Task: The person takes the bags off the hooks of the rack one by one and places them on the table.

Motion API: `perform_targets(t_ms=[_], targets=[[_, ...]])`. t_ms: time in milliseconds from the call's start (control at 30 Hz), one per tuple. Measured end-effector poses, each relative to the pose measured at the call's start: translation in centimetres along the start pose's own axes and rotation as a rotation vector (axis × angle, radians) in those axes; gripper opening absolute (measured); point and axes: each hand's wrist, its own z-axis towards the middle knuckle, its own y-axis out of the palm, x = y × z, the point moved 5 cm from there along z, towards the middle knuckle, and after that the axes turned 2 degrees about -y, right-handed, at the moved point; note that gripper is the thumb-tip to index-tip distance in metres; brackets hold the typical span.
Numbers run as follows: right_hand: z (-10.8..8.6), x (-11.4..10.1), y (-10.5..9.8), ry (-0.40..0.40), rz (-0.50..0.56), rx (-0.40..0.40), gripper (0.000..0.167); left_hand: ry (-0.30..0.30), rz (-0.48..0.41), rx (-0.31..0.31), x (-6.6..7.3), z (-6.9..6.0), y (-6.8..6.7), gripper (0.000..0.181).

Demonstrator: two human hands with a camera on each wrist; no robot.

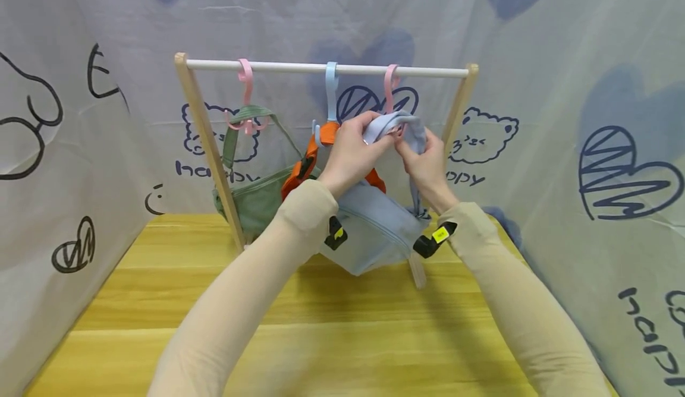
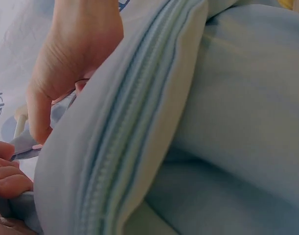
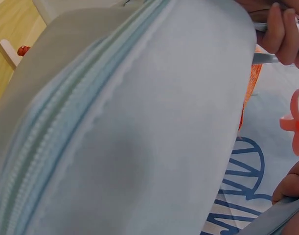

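Note:
In the head view a light blue zippered bag point(image 1: 374, 224) hangs tilted below both hands. My left hand point(image 1: 350, 150) pinches its looped strap point(image 1: 412, 125) from the left, and my right hand point(image 1: 425, 162) grips the same strap from the right. Just above them is a pink hanger point(image 1: 389, 85), hooked over the rail; its lower part is mostly hidden by strap and fingers. The bag's zipper point(image 2: 134, 112) crosses the left wrist view close up. Pale bag fabric point(image 3: 164, 98) fills much of the right wrist view, with the pink hanger's prongs point(image 3: 298, 125) at the right edge.
A white rail point(image 1: 294, 67) on wooden posts point(image 1: 206, 129) carries the hangers. Left of my hands, an orange strap point(image 1: 299, 177) hangs on a blue hanger point(image 1: 332, 91). Farther left, a green bag point(image 1: 262, 198) hangs from another pink hanger point(image 1: 246, 82). Below is a wooden tabletop point(image 1: 321, 337).

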Motion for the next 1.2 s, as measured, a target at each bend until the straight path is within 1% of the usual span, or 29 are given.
perform_targets(t_ms=[133, 300, 400, 500, 600, 667, 733, 833, 933, 1067, 1200], targets=[[0.0, -0.4, 0.0, -0.008, 0.023, -0.014, 0.027, -0.002, 0.003, -0.001, -0.3, -0.3, -0.2, 0.028], [-0.1, -0.5, 0.0, 0.007, 0.067, -0.021, 0.023, -0.010, -0.005, -0.008, -0.8, -0.6, -0.6, 0.030], [-0.1, -0.5, -0.1, 0.023, 0.047, -0.022, 0.022, -0.020, -0.025, -0.014, -1.1, -0.6, -0.8, 0.032], [0.1, -0.7, -0.1, 0.035, 0.028, -0.032, 0.026, -0.029, -0.045, -0.016, -1.2, -0.6, -0.9, 0.032], [0.3, -0.9, -0.1, 0.041, 0.003, -0.036, 0.032, -0.032, -0.065, -0.013, -1.2, -0.5, -0.9, 0.028], [0.3, -1.1, -0.1, 0.047, -0.012, -0.030, 0.031, -0.038, -0.079, 0.001, -1.1, -0.5, -1.0, 0.025], [0.3, -1.3, -0.1, 0.045, -0.009, -0.025, 0.026, -0.039, -0.092, 0.017, -1.0, -0.5, -1.0, 0.024], [0.1, -1.7, 0.0, 0.047, 0.025, -0.036, 0.019, -0.044, -0.120, 0.034, -0.9, -0.6, -1.0, 0.024], [-0.1, -2.0, 0.1, 0.050, 0.061, -0.055, 0.018, -0.040, -0.149, 0.039, -0.8, -0.7, -0.9, 0.025], [-0.4, -2.3, 0.2, 0.038, 0.078, -0.045, 0.020, -0.017, -0.198, 0.029, -0.5, -0.9, -0.5, 0.026], [-0.8, -2.6, -0.1, 0.002, 0.076, -0.020, 0.020, -0.001, -0.254, -0.011, -0.2, -1.2, 0.1, 0.028]])
